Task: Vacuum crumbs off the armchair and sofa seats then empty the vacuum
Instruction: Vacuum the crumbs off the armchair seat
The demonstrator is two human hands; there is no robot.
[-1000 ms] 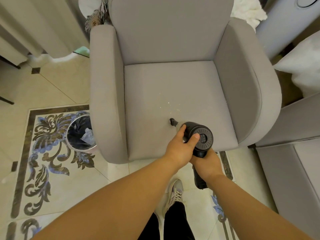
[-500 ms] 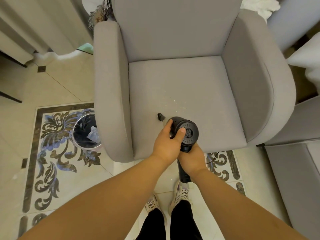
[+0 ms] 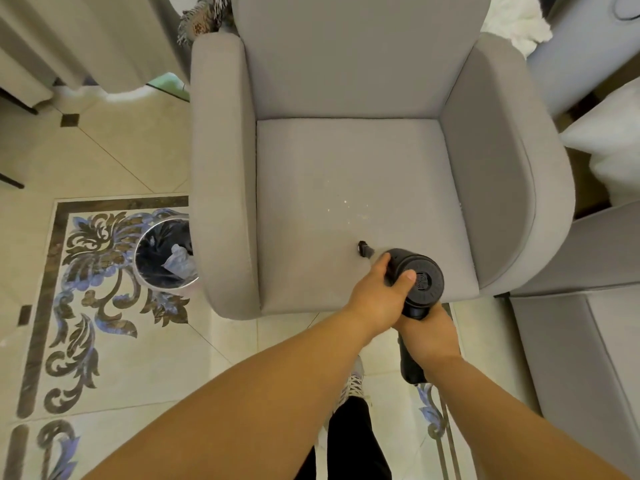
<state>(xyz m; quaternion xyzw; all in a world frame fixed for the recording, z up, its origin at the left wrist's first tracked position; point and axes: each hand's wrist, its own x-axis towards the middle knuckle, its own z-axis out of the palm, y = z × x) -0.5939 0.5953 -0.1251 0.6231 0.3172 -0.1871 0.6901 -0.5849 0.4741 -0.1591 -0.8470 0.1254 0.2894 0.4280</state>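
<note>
Far left: a round bin with a dark liner and crumpled white paper inside sits on the patterned floor tile, just beside the grey armchair, partly tucked under its left armrest.

Your left hand comes in from lower left, fingers curled over the top of the black handheld vacuum, thumb pressed on the rear edge of the round motor body. It grips the barrel, not spread.

Crumbs: small pale specks scattered mid-seat, on the cushion ahead of the nozzle, apart from it. A few more sit toward the right near the seat edge; too small to count.

Nozzle: thin black tip sticking out from under your left hand, pointing up-left, touching or just above the seat cushion; can't tell which.

The vacuum body hangs over the front part of the seat, right of centre, its rear grille facing the camera.

Your right hand is below and just right of the left, wrapped round the vacuum's handle, which drops past the seat's front edge. Fingers are closed round it; fingertips hidden. The two hands touch each other.

Below: your dark trouser leg and one laced shoe on the tile.

Right: a grey sofa beside the armchair, and a white pillow above it.
</note>
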